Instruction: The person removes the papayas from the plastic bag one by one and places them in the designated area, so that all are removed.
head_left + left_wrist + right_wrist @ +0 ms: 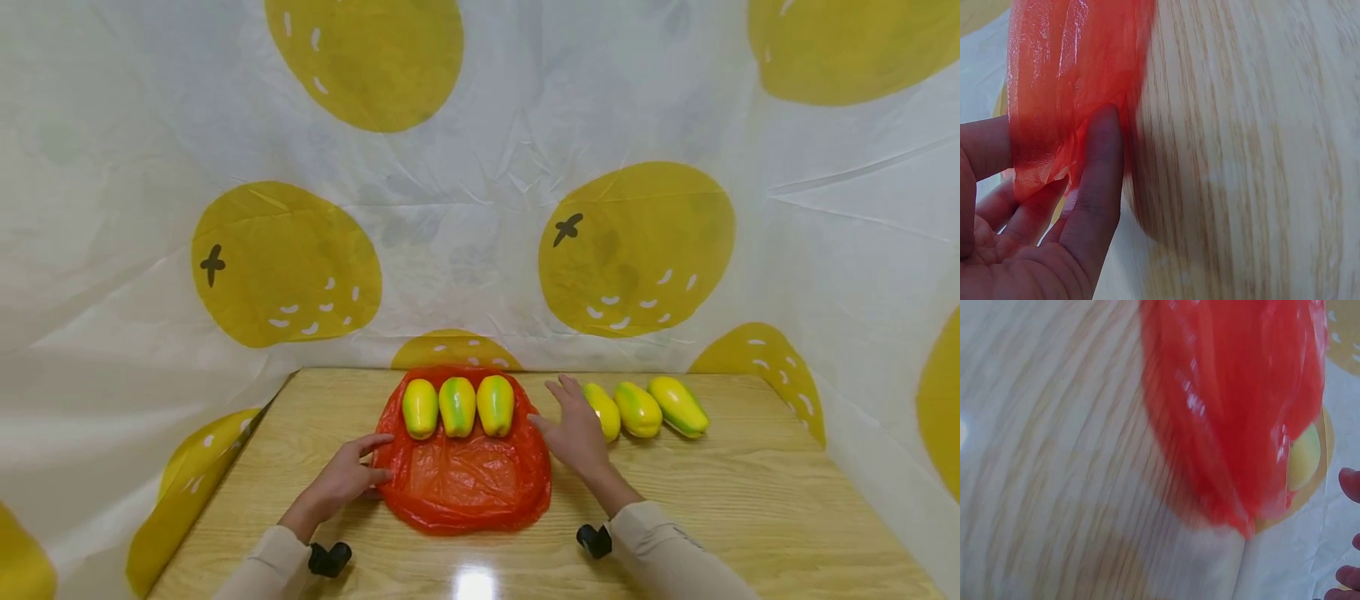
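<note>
A red plastic bag lies spread on the table with its rim rolled into a ring. Three yellow-green papayas stand side by side along its far part. At the bag's left rim, my left hand holds the plastic. In the left wrist view, its thumb lies against the red film, and other fingers reach behind the rim. My right hand is by the right rim, fingers spread and nothing gripped. In the right wrist view, only fingertips show at the edge, apart from the bag.
Three more papayas lie in a row to the right of the bag, the nearest partly hidden by my right hand. The wooden table ends at a white curtain printed with yellow fruit shapes.
</note>
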A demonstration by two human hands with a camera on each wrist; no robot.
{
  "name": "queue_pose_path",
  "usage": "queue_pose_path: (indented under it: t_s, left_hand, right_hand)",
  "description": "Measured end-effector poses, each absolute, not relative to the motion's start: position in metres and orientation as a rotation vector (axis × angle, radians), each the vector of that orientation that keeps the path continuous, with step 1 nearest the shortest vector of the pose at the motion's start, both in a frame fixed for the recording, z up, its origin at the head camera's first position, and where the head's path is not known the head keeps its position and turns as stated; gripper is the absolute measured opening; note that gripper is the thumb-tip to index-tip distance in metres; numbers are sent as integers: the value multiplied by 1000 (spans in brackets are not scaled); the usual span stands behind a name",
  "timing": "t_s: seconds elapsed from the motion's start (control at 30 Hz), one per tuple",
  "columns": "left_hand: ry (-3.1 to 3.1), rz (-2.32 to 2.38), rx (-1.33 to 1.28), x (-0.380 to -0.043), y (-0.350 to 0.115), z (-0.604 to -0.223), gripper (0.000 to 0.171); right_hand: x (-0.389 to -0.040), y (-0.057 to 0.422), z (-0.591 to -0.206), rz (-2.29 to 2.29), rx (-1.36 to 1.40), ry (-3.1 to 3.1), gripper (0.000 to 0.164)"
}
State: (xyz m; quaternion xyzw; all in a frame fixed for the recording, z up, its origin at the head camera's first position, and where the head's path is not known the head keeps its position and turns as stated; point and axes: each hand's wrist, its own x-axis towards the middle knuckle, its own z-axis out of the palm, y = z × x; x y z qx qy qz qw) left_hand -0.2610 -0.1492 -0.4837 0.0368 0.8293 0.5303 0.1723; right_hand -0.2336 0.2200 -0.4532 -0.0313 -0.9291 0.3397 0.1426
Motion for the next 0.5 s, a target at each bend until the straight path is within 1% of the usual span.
queue_pose_path:
  t_s: [0.2,0.5]
  left_hand:
    - [2342,1520,120,-262,-148,-485,61]
    - [2358,1518,136,-266,-149,-489,61]
  right_hand:
    - [-241,204,-455,1039,-46,-2662,70]
    - [-255,181,-460,1186,-51,-2660,72]
